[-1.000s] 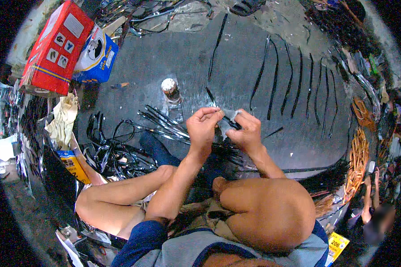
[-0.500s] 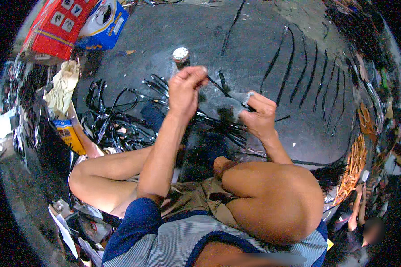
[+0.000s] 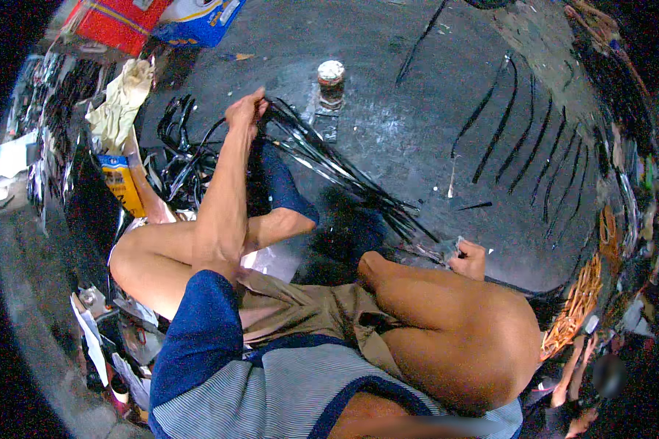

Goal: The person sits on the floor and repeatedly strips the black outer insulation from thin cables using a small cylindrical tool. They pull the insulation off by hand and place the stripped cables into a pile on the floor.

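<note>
My left hand [image 3: 247, 111] is closed round the far left end of a bundle of glossy black strips [image 3: 337, 164]. The bundle slants over the dark work surface toward my right knee. At its near right end my right hand [image 3: 470, 261] is closed, and a small grey piece [image 3: 452, 252] shows at its fingers. What kind of thing that is, I cannot make out. More black strips [image 3: 190, 164] lie in a loose, looped tangle beside my left forearm.
A short rusty post with a whitish top [image 3: 331, 84] stands beyond the bundle. Separate black strips [image 3: 516, 124] lie in a row at right. Red [image 3: 117, 23] and blue [image 3: 198, 22] boxes stand far left, crumpled paper [image 3: 124, 106] nearer. Orange-brown strands [image 3: 578, 307] are piled at right.
My left hand has moved left and away from my right hand, and now grips the bundle's end. My right hand has dropped toward my right knee. The view has shifted slightly.
</note>
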`<state>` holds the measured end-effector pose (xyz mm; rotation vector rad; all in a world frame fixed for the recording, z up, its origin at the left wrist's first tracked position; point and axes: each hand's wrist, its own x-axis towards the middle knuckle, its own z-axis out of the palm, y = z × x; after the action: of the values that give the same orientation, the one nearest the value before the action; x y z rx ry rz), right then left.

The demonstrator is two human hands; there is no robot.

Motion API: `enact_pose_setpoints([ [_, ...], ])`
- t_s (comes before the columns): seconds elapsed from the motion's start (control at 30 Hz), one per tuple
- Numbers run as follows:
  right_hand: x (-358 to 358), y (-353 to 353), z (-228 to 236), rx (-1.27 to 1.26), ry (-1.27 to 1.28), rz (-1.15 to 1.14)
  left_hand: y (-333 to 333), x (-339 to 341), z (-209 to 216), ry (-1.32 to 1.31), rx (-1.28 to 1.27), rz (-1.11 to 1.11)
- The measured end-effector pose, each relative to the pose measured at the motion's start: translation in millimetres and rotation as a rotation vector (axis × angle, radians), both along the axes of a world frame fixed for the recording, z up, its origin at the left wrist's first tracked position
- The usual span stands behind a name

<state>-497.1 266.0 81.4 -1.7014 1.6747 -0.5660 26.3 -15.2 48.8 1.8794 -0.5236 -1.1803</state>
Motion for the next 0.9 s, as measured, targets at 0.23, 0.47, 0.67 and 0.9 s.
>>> enact_pose_setpoints([
  [0.23, -20, 21, -9, 0.154, -0.002, -0.255, 50, -116, -1, -1.06, -0.699, -0.41],
  [0.47, 45, -69, 3, -0.059, 0.014, -0.126, -49, -261, -37, -1.277, -1.019, -1.03],
  [0.67, 66, -104, 13, -0.177, -0.131, -0.207, -132, -269, -65, -1.495, -1.405, -1.596],
  [0.9, 55, -139, 27, -0.384, -0.005, -0.394, -79, -304, -16, -1.055, -0.986, -1.413],
])
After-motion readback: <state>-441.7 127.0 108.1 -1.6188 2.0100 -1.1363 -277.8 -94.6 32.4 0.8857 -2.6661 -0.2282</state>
